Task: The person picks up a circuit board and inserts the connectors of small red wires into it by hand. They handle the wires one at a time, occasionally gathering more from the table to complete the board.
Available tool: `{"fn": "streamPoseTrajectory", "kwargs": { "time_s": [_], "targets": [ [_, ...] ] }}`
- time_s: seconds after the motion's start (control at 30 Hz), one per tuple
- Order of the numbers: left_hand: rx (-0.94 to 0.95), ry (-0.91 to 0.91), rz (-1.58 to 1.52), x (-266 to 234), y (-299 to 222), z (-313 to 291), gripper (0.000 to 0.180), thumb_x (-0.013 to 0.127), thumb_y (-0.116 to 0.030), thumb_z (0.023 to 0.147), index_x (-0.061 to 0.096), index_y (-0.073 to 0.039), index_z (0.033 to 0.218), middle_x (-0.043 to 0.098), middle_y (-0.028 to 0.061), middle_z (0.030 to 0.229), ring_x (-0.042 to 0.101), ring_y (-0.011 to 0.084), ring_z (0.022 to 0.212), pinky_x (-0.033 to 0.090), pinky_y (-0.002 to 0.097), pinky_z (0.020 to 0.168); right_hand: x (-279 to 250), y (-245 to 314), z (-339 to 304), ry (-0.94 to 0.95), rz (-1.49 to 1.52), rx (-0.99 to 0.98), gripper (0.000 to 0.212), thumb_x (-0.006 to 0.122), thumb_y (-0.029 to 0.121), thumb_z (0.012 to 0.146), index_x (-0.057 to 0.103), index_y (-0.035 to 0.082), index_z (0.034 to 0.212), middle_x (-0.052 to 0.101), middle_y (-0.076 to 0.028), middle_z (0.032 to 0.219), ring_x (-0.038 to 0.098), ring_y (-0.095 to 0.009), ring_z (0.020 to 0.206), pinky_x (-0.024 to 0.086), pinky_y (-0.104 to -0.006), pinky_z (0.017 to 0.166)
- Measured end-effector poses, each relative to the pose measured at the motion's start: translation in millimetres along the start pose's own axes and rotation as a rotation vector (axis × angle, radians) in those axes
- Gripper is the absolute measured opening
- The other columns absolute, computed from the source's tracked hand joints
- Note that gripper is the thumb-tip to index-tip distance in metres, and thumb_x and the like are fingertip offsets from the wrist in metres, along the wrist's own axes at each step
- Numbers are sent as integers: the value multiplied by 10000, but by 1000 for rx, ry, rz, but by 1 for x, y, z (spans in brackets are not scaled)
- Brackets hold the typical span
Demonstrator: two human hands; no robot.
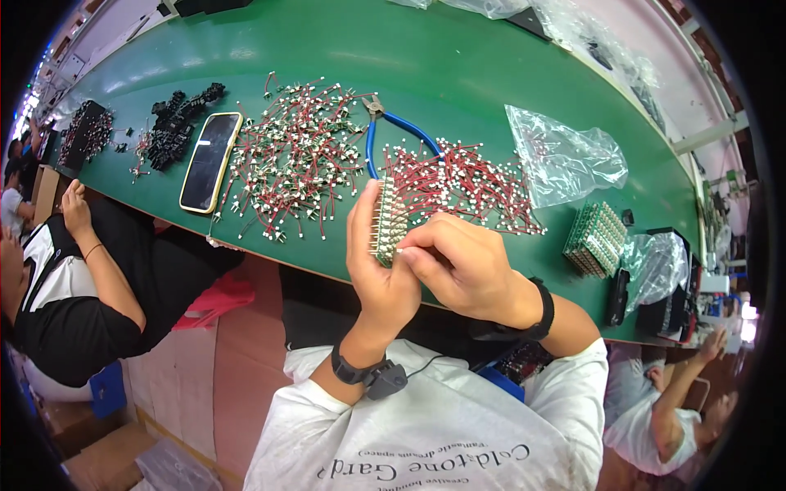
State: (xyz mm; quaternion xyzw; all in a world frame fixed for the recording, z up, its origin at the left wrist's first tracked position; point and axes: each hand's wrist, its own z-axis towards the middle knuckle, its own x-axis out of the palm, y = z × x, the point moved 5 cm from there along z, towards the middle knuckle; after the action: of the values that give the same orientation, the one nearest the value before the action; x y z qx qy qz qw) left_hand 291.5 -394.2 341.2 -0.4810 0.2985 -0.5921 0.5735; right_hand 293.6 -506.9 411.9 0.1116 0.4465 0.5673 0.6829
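Observation:
My left hand [378,286] holds a narrow circuit board panel [389,217] upright between thumb and fingers, over the table's near edge. Rows of small pale parts and pins stick out of the panel. At the panel's lower right end, my right hand [475,266] is closed in a pinch on a small white connector [400,251], its tip against or very near the panel. Most of that connector is hidden by my fingers. Just beyond my hands lies a pile of red wires with white connectors [471,186]. A larger pile of similar wired connectors [295,159] spreads to its left.
Blue-handled cutters [370,147] lie between the piles. Left of them are a phone [210,164] and a heap of black parts [173,131]. On the right sit a clear plastic bag [565,159] and stacked green circuit boards [595,239]. Other people sit at both sides.

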Motion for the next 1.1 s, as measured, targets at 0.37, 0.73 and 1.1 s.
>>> {"fn": "streamPoseTrajectory", "kwargs": {
  "time_s": [0.37, 0.73, 1.1],
  "targets": [
    [13, -7, 115, 1, -1, -3, 585, 608, -254, 928, 432, 60, 1390, 493, 208, 1306, 540, 298, 1170, 433, 381, 990, 2, 3, -2, -33, -36, -32, 145, 715, -39, 766, 644, -1, 887, 619, -102, 743, 601, -212, 582, 475, -302, 509],
    [64, -7, 174, 2, -2, -4, 571, 602, -237, 924, 438, 57, 1386, 495, 217, 1307, 538, 318, 1177, 429, 394, 998, 2, 6, -3, -32, -91, -49, 118, 703, -29, 780, 633, -4, 872, 609, -106, 732, 604, -213, 576, 475, -310, 501],
    [334, -17, 450, 4, -19, 1, 508, 629, -162, 887, 486, 41, 1330, 542, 249, 1278, 534, 399, 1186, 442, 456, 994, 2, 11, -3, 28, -90, -85, 161, 699, -58, 764, 636, -4, 902, 587, -101, 715, 589, -235, 573, 466, -326, 497]
  ]
}}
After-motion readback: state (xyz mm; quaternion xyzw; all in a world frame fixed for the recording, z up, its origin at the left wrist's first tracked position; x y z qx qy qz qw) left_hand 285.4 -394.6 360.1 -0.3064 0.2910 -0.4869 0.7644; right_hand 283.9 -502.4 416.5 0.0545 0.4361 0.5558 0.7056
